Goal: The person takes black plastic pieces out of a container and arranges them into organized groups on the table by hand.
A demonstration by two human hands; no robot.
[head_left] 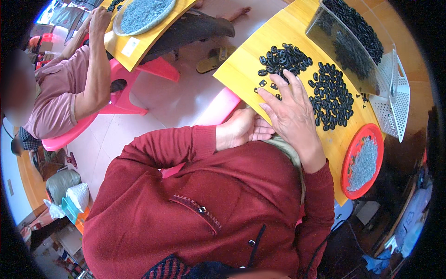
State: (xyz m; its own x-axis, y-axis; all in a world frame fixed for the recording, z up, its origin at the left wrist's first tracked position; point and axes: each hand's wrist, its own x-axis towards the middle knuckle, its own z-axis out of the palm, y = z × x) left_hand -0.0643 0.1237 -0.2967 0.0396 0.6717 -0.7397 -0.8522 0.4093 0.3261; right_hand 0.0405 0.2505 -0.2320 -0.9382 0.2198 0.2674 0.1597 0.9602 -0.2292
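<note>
My right hand [293,111] reaches over the yellow table with its fingers spread. Its fingertips are at the near side of a loose pile of small black oval pieces with two holes [284,60], with a few single pieces around them. My left hand [244,128] is palm up at the table's near edge, fingers stretched out, just below and left of my right hand. Nothing shows in its palm, though the fingertips are partly covered. To the right of my right hand spreads a second pile of black oval pieces [331,97].
A clear bin [344,58] full of black pieces stands at the far right beside a white perforated basket [392,93]. A red bowl [346,169] holds thin silvery metal parts. At far left, another person sits by a second yellow table [127,49] with a round tray [118,29].
</note>
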